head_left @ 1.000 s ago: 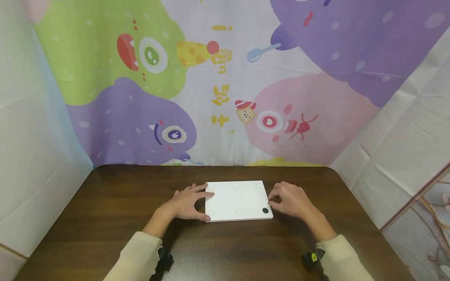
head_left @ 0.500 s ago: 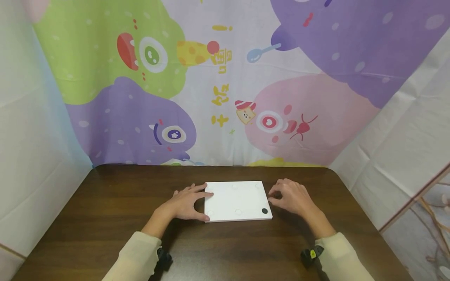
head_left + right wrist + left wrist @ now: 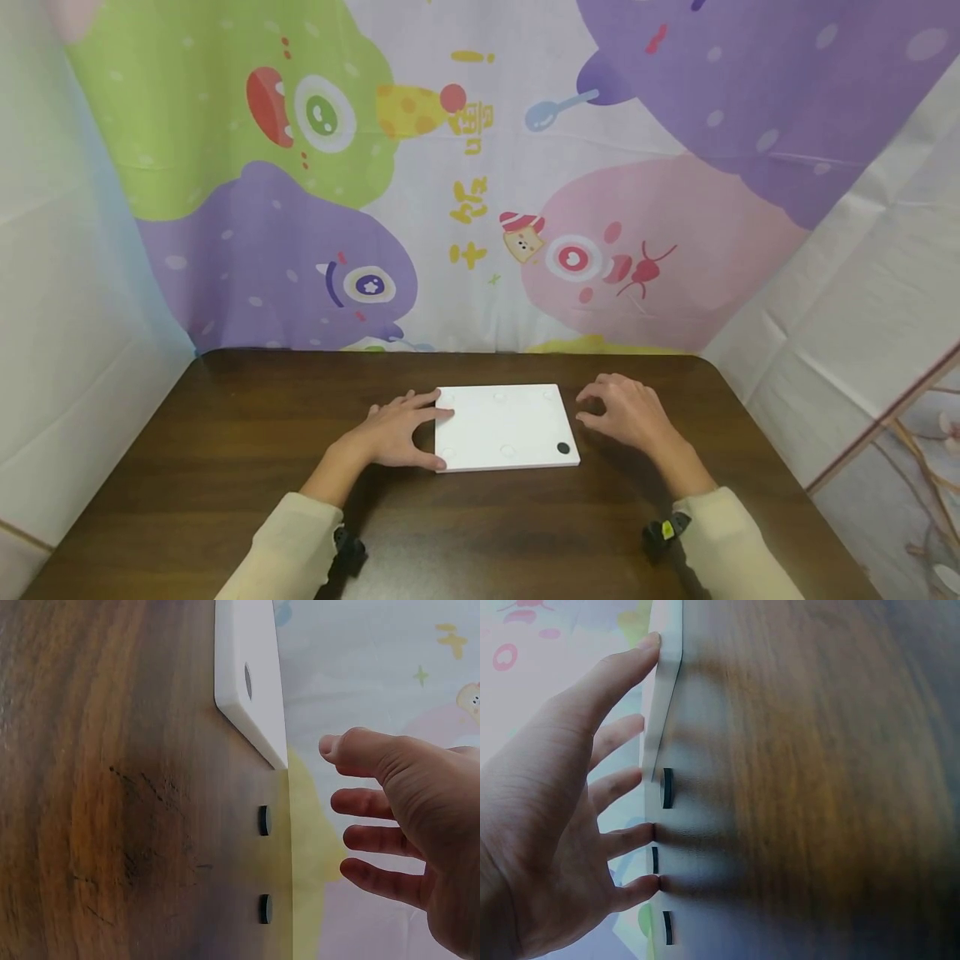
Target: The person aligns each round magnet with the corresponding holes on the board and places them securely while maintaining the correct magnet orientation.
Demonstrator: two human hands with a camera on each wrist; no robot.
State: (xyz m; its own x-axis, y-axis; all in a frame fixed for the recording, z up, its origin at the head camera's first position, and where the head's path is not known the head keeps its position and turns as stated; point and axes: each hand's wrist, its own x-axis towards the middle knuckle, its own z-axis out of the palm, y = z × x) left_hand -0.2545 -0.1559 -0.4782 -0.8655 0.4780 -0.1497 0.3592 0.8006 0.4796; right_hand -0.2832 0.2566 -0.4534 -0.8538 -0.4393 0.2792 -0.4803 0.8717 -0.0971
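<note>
A white board with shallow round recesses lies flat on the table. A black disc sits in its near right recess. My left hand spreads over the board's left end, its thumb at the near corner and straight fingers touching the board; the outer fingers reach the tabletop in the left wrist view. Just off the board's right edge, my right hand hovers with loosely bent fingers, holding nothing. Loose black discs stand out in the wrist views: one beside my left fingers, another near the board's right end.
Brown wooden table all around the board. More black discs show, one farther left and one farther right. A printed cartoon curtain hangs behind the table's far edge, with pale cloth along the sides.
My right hand has drawn away from the board's right edge, slightly toward the far side, and its fingers have parted. My left hand and the board stay in place.
</note>
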